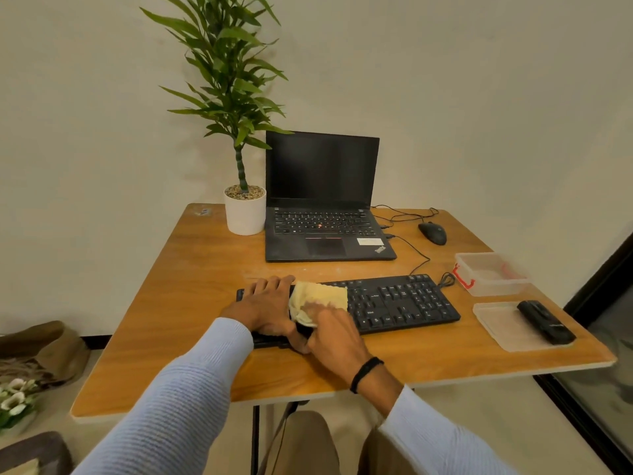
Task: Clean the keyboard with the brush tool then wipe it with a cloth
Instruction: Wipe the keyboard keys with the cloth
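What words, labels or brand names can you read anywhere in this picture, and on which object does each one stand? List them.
"ThinkPad": on the laptop palm rest, lower right corner.
White sticker on the laptop: print too small to read.
Keyboard key legends: too blurred to read.
Black brush tool on the clear lid: faint marking, unreadable.

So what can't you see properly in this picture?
Head view only:
- Left end of the keyboard: hidden under the left hand, right hand and cloth.
- Right hand's fingers: blurred, so their grip on the cloth is unclear.
- Key letters: too small to read.
- Black tool on the lid: too dark to show bristles.
- Flowers: cut off by the left edge.
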